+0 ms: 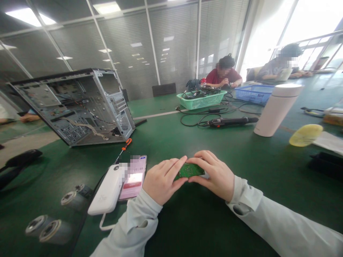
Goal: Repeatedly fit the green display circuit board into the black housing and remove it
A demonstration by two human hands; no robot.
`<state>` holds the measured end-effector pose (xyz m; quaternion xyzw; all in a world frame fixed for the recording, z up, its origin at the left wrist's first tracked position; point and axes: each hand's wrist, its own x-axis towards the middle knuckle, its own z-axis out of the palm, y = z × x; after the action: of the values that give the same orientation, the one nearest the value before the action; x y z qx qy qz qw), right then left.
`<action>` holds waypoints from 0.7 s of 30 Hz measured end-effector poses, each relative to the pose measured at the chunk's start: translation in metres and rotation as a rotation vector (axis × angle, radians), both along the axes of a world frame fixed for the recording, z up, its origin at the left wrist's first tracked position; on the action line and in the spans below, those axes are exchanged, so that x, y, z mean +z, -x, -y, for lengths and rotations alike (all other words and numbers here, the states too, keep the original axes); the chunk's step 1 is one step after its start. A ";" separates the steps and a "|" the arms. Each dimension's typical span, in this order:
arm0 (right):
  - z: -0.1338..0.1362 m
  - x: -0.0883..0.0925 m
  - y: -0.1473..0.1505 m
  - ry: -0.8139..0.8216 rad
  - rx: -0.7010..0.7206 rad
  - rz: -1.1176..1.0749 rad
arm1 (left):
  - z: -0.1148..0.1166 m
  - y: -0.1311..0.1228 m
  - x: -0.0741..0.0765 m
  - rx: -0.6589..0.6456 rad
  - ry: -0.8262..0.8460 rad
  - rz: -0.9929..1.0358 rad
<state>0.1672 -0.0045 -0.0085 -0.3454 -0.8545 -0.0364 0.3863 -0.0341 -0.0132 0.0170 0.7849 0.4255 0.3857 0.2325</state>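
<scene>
Between my two hands is a small green circuit board point(189, 170), its solder side with pale marks facing me. My left hand point(166, 177) grips the board's left end, thumb below and fingers along the top edge. On the other end, my right hand point(214, 173) pinches it the same way; fingers of both hands nearly meet over the middle. The board's far side is hidden. Close to my left hand lie a phone point(134, 182) with a lit screen and a white power bank point(105, 192) with a white cable.
An open computer case point(80, 107) stands at the left, an orange-handled screwdriver point(124, 146) before it. Several metal cylinders point(73, 200) sit front left. Beyond are a corded black tool point(230, 122), a green basket point(202, 101), a white bottle point(277, 110) and a blue basket point(253, 93). Other people sit farther back.
</scene>
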 end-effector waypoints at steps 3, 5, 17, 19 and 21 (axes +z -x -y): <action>0.002 -0.003 0.001 0.059 0.049 -0.053 | 0.001 -0.003 0.004 -0.021 0.025 0.073; 0.003 -0.005 0.002 0.169 0.046 -0.121 | 0.003 -0.004 0.006 -0.029 0.007 0.131; 0.002 -0.007 0.012 1.414 0.349 -0.649 | -0.020 -0.003 -0.020 0.213 0.403 0.561; 0.005 -0.005 0.011 1.481 0.410 -0.715 | -0.023 -0.004 -0.022 0.251 0.490 0.620; 0.008 -0.002 0.003 1.531 0.434 -0.810 | -0.024 -0.003 -0.023 0.296 0.560 0.672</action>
<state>0.1643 -0.0120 -0.0102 -0.3256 -0.4891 0.7430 0.3205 -0.0307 0.0103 -0.0063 0.4541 0.5218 0.5179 0.5033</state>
